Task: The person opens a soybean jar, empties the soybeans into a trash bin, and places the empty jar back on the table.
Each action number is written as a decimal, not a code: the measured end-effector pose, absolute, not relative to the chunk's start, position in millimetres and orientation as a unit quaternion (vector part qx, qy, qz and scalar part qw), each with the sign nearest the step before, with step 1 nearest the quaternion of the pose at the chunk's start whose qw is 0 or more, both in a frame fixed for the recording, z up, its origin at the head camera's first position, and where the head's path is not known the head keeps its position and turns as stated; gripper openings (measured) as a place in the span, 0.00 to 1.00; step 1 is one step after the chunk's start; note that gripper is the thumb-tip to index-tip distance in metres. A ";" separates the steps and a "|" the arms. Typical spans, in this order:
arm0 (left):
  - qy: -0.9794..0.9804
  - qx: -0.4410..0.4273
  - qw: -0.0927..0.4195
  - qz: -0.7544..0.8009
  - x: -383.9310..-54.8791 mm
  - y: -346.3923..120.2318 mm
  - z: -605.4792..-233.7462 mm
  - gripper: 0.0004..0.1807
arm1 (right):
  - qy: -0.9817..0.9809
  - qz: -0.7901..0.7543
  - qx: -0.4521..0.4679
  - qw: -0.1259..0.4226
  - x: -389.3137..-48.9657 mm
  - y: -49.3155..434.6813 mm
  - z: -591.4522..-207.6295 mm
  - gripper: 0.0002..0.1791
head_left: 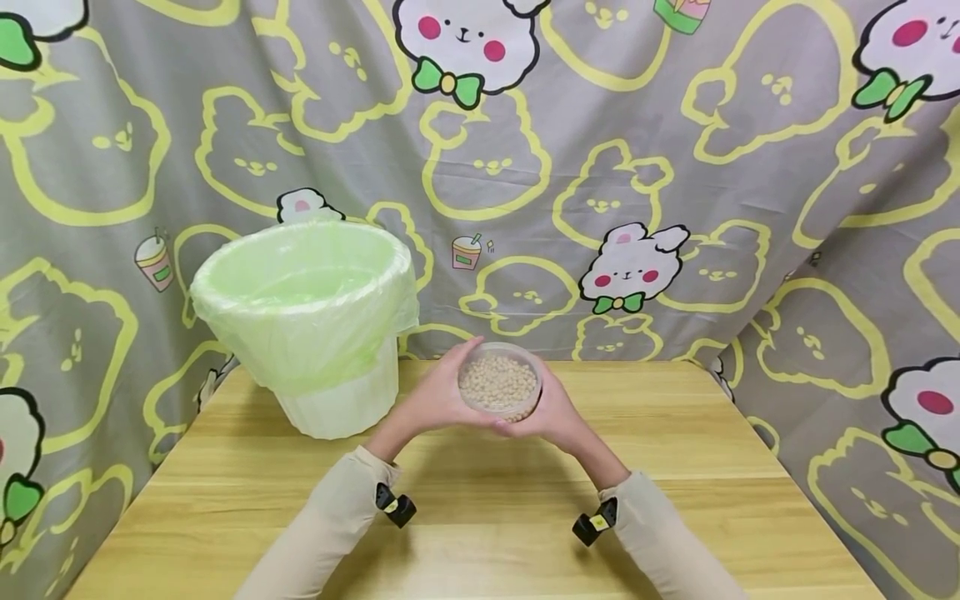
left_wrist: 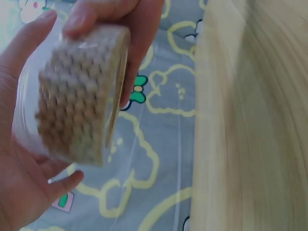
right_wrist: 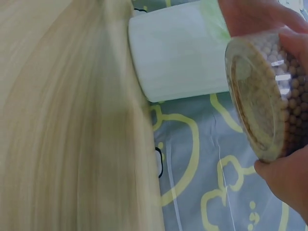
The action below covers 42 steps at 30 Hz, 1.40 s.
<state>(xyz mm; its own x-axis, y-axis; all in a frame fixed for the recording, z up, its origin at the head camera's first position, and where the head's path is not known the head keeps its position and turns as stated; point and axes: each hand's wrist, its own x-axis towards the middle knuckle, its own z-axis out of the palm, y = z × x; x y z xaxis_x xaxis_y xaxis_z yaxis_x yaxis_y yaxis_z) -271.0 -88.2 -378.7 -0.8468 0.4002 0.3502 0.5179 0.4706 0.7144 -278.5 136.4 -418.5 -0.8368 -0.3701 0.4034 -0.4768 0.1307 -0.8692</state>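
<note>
A clear round plastic tub (head_left: 500,382) of small pale round beans (head_left: 498,384) is held up between both hands over the table. My left hand (head_left: 442,396) grips its left side, and my right hand (head_left: 551,408) grips the right side. The thumbs come near each other at the tub's near edge. In the left wrist view the beans (left_wrist: 72,101) show through the see-through wall, filling part of the tub. Its clear ridged bottom (right_wrist: 252,103) faces the right wrist camera.
A white bin (head_left: 337,404) lined with a pale green plastic bag (head_left: 322,350) stands on the wooden table (head_left: 487,533), left of the hands. Behind the table hangs a grey patterned cloth (head_left: 517,217), which also runs along both sides.
</note>
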 end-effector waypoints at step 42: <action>-0.857 -0.235 0.178 -0.422 -259.0 -68.6 -378.7 0.68 | -0.766 0.579 0.251 0.121 -263.9 121.2 -410.9 0.66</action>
